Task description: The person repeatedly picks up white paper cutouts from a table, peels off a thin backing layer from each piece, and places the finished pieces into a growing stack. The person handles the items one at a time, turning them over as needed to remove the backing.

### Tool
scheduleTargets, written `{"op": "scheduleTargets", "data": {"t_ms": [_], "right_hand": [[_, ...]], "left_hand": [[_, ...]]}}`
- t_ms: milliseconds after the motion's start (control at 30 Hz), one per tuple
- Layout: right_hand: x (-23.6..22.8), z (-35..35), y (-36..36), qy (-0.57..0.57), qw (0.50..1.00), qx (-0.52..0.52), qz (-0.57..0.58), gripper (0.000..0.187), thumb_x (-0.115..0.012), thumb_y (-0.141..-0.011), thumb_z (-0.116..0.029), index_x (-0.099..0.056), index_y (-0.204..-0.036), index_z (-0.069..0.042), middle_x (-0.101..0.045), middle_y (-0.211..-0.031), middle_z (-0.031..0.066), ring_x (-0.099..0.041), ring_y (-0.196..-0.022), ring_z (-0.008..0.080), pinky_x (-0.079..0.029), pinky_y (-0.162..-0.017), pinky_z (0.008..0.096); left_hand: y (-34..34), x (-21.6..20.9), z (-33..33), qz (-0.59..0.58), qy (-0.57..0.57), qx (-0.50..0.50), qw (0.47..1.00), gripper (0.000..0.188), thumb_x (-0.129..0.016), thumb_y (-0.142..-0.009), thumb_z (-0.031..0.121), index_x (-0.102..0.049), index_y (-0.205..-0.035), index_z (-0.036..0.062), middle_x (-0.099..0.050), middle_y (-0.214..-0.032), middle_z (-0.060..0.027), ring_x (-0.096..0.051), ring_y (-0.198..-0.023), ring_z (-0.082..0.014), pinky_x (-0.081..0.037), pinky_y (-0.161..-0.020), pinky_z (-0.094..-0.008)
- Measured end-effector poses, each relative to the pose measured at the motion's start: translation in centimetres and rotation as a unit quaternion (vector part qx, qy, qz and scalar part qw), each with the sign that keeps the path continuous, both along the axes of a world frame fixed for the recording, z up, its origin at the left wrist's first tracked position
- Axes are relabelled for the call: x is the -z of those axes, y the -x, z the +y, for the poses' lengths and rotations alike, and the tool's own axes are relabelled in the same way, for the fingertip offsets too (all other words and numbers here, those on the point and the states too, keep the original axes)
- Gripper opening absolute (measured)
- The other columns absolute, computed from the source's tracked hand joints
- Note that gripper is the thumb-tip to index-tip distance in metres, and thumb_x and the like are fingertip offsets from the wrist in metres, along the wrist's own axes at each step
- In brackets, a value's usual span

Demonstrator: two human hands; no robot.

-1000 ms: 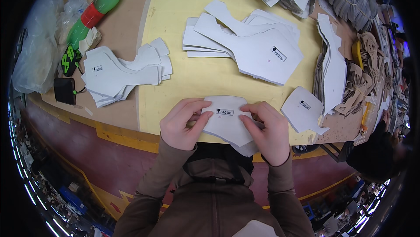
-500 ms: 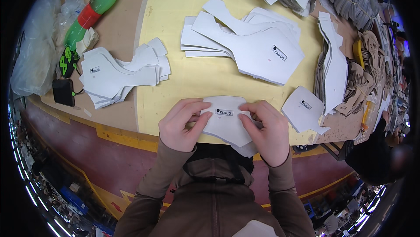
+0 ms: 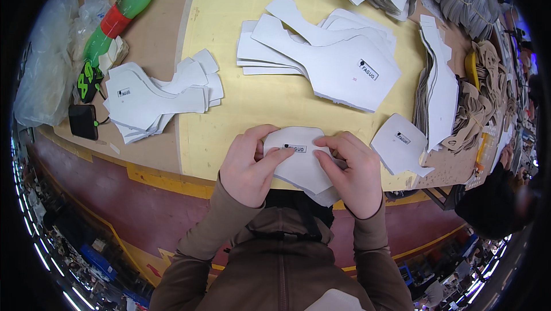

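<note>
Closest to the person, both hands work on one white cut piece (image 3: pixel 301 164) held at the near edge of the yellow mat (image 3: pixel 252 104), just in front of the brown-sleeved chest. The piece lies between the hands, its long axis running roughly left to right and tilting a little toward the near right, where its lower end hangs past the mat's edge. A small dark label sits on its upper face. The left hand (image 3: pixel 248 167) clasps the piece's left end, thumb laid across the top and pointing at the label, fingers curled under. The right hand (image 3: pixel 354 172) grips the right end the same way, fingers bent narrow over the top face. Neither hand is nearer; both are on it, and both are closed on it rather than spread.

Just right of the right hand, a single white piece (image 3: pixel 400 150) lies flat on the mat. Farther out, left of the mat, a fanned stack of white pieces (image 3: pixel 158 99) rests on the brown board. Mid-mat, a larger pile of white pieces (image 3: pixel 327 55) lies spread. At the far left, a green plastic bottle (image 3: pixel 117 18) lies on its side beside a clear plastic bag (image 3: pixel 46 70). Along the right edge stands a row of white and tan cut parts (image 3: pixel 447 81).
</note>
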State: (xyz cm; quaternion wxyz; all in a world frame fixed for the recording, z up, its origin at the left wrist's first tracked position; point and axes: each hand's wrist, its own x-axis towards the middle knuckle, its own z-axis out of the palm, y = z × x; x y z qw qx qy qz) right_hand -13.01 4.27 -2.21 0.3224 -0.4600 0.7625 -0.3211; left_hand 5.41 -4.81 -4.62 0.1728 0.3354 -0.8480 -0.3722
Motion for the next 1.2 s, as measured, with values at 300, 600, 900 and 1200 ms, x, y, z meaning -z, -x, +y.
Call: {"op": "scheduleTargets", "data": {"t_ms": [300,600,900,1200], "right_hand": [[0.09,0.07,0.03,0.006,1.000,-0.002,0.002,0.015,-0.074,-0.082,0.000,-0.071,-0.097,-0.001,-0.066,-0.083,0.0093,-0.061,-0.065,0.0194,-0.049,-0.059,0.0296],[-0.15,0.01,0.22,-0.006,1.000,-0.008,-0.006,0.016,-0.073,-0.082,0.000,-0.072,-0.098,-0.001,-0.066,-0.084,0.0098,-0.064,-0.067,0.0207,-0.050,-0.061,0.0299],[0.01,-0.20,0.07,0.002,1.000,-0.014,0.019,0.015,-0.073,-0.083,-0.001,-0.073,-0.098,-0.002,-0.066,-0.085,0.0096,-0.067,-0.070,0.0226,-0.052,-0.060,0.0309],[-0.25,-0.21,-0.58,0.026,0.992,-0.021,0.123,0.018,-0.077,-0.079,-0.006,-0.072,-0.097,-0.006,-0.062,-0.086,0.0070,-0.064,-0.073,0.0241,-0.050,-0.062,0.0330]], "left_hand": [[0.27,-0.13,0.10,-0.006,0.008,0.003,1.000,0.035,-0.065,-0.082,-0.010,-0.078,-0.106,0.0117,-0.059,-0.116,-0.0122,-0.057,-0.084,-0.0219,-0.053,-0.066,-0.0303],[0.47,-0.04,0.46,-0.029,0.042,0.004,0.999,0.035,-0.065,-0.081,-0.006,-0.076,-0.106,0.0163,-0.060,-0.115,-0.0111,-0.059,-0.090,-0.0274,-0.053,-0.072,-0.0366],[0.53,-0.29,0.35,-0.037,0.043,0.008,0.998,0.035,-0.062,-0.084,-0.005,-0.076,-0.107,0.0168,-0.058,-0.117,-0.0119,-0.059,-0.090,-0.0280,-0.053,-0.072,-0.0375],[0.44,-0.23,0.29,-0.031,0.043,0.011,0.999,0.034,-0.062,-0.085,-0.005,-0.076,-0.108,0.0164,-0.059,-0.118,-0.0118,-0.059,-0.091,-0.0279,-0.054,-0.073,-0.0381]]}}
